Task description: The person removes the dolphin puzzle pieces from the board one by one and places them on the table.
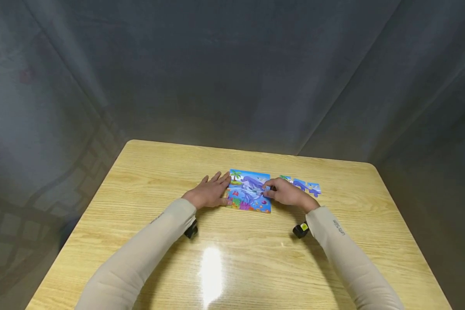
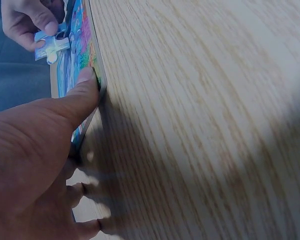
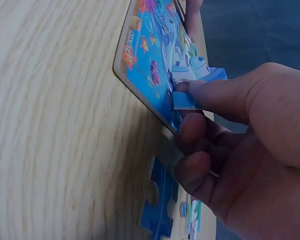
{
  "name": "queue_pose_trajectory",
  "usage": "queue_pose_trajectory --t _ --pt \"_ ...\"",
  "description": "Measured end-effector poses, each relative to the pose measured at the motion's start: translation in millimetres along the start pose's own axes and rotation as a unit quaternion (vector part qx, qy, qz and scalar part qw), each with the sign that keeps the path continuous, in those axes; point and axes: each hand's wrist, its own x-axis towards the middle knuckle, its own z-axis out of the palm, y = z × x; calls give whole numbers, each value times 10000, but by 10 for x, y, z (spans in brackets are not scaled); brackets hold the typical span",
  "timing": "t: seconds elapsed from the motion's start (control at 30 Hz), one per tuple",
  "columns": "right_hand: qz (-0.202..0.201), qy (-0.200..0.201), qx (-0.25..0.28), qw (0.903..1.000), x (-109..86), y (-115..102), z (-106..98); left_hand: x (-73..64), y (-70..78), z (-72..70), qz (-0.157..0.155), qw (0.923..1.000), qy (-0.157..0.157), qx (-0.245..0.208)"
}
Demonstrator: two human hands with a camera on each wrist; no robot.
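A dolphin jigsaw puzzle (image 1: 245, 194) in a flat board lies on the table, with a palm tree at its upper left and coral along the bottom. My left hand (image 1: 209, 193) rests at the board's left edge with fingers spread. In the left wrist view its thumb (image 2: 85, 82) presses on the board's corner. Over the right part of the picture, my right hand (image 1: 288, 193) pinches a blue-and-white puzzle piece (image 2: 52, 48) between thumb and fingers. That piece (image 3: 186, 101) is tilted above the board in the right wrist view.
Several loose puzzle pieces (image 1: 314, 188) lie right of the board, partly behind my right hand. One blue piece (image 3: 160, 200) shows below the fingers in the right wrist view. Dark grey curtains (image 1: 232, 77) hang behind the wooden table (image 1: 248, 271).
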Motion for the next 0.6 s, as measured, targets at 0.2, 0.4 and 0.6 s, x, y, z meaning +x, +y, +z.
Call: queue_pose_trajectory --t 0.2,0.4,0.6 --pt "277 167 139 9994 -119 39 -42 -7 -7 -5 16 10000 -21 13" --pt "356 684 171 9969 -236 123 -128 -7 -12 -14 13 10000 -37 24" --pt "323 902 243 9951 -376 223 -210 2 -14 -1 33 10000 -21 48"
